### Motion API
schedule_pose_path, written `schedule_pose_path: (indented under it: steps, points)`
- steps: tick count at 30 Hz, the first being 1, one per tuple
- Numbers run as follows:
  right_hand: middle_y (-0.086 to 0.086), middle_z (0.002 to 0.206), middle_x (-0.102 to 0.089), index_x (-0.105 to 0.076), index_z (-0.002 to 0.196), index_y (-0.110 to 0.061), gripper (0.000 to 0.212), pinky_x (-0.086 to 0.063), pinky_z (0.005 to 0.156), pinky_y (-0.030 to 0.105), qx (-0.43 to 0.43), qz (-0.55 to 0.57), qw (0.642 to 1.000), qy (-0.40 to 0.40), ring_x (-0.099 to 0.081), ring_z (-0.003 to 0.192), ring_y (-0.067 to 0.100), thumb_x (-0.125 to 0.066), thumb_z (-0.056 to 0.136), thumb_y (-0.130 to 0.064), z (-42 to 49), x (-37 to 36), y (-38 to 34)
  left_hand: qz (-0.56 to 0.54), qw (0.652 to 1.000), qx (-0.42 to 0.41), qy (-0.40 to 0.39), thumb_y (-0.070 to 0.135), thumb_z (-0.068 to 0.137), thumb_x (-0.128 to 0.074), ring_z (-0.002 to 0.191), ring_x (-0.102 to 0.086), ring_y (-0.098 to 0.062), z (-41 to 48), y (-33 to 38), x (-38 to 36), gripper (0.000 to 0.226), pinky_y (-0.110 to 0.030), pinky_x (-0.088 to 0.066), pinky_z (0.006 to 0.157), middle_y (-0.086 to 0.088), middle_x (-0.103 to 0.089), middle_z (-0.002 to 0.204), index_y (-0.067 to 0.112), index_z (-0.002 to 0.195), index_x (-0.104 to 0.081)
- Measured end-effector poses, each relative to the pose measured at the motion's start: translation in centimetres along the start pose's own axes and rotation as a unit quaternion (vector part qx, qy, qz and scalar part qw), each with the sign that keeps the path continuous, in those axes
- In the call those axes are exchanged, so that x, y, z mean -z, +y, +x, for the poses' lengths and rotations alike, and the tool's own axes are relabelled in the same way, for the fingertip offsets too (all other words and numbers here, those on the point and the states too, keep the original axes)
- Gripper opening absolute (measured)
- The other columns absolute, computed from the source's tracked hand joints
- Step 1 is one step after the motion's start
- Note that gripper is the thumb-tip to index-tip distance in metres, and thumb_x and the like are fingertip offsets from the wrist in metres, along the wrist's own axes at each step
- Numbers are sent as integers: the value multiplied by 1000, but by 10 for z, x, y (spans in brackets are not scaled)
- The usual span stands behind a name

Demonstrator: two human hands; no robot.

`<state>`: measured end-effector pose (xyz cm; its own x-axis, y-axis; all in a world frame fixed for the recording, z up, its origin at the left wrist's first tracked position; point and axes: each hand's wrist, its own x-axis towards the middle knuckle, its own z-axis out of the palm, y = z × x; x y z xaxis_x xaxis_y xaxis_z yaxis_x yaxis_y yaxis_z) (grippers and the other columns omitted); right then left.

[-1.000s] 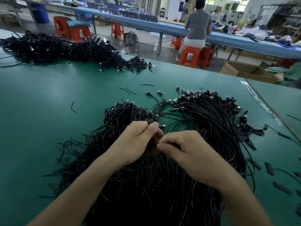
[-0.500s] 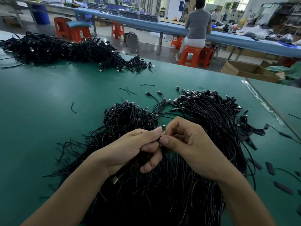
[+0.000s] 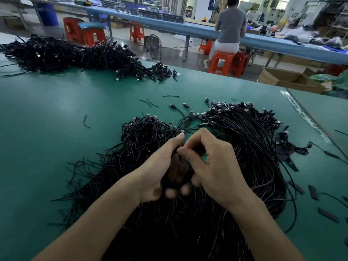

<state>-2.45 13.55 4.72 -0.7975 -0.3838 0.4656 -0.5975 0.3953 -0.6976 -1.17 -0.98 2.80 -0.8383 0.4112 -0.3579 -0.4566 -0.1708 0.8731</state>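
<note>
- In the head view we see both hands meeting over the middle of a green table [image 3: 47, 129], just above a big heap of cables [image 3: 250, 151].
- Our left hand [image 3: 160, 172] has its fingers curled round a black cable [image 3: 189, 170]. Its thumb points up and away from us, and its lower fingertips are blurred.
- Our right hand [image 3: 216, 166] pinches the same black cable between thumb and bent forefinger, with the thumb tip touching the left hand.
- The black cable sits in the gap between the two palms, lifted just off the heap. We cannot tell how it is wound, since the fingers hide most of it.
- The heap fans out under both forearms, with plug ends along its far edge. A tighter clump of coiled cables [image 3: 143, 134] lies just left of the hands.
- A second long pile [image 3: 66, 53] lies at the table's far left edge, well apart from the hands.
- Short black strips [image 3: 313, 192] lie scattered at the right.
- Beyond the table, a person [image 3: 230, 25] sits on an orange stool [image 3: 220, 62] at a blue bench [image 3: 169, 25], and a cardboard box [image 3: 288, 80] stands on the floor.
</note>
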Motion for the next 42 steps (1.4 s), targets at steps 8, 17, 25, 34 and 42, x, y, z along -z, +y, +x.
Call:
schedule_pose_path:
  steps: [8, 17, 25, 34, 42]
  points:
    - [-7, 72, -61, -57, 80, -27, 31, -45, 55, 13, -143, -53, 983, -104, -57, 64, -1, -66, 84, -56, -7, 7, 20, 118, 969, -100, 194, 69, 91, -41, 32, -24, -7, 4, -4, 22, 61, -14, -16, 34, 10, -37, 40, 23, 53, -49]
    - [-2, 86, -68, -71, 86, -23, 21, -59, 79, 38, -246, -227, 867, -369, -67, 81, 17, -69, 87, -44, -20, -6, 24, 17, 959, -157, 235, 74, 93, -21, 36, -15, -8, 10, -5, 29, 66, -13, -14, 33, 7, -23, 47, 26, 50, -34]
    - [-10, 70, -69, -72, 79, -31, 13, -48, 58, 9, -219, -148, 954, -141, -64, 65, -2, -67, 90, -37, 1, 50, 9, 72, 960, -175, 208, 44, 104, -33, 36, -18, -11, 7, -1, 22, 63, -16, -18, 34, 7, -28, 43, 23, 46, -43]
    - [-7, 85, -65, -76, 104, -24, 27, -41, 72, 12, -30, -113, 989, -88, -58, 82, 5, -60, 94, -4, 3, 21, -5, 101, 950, -262, 139, 19, 106, -38, 39, -46, 6, 5, -1, -8, 26, -5, -34, 41, 18, -53, 48, 6, 117, -58]
    - [-25, 71, -67, -72, 85, -31, 16, -42, 60, 7, -84, 11, 996, -23, -62, 65, -3, -74, 87, -15, -2, 14, -7, 47, 928, -336, 154, 44, 102, -27, 33, -20, -6, 4, -2, -7, 50, -13, -22, 38, 11, -31, 41, 21, 116, -69]
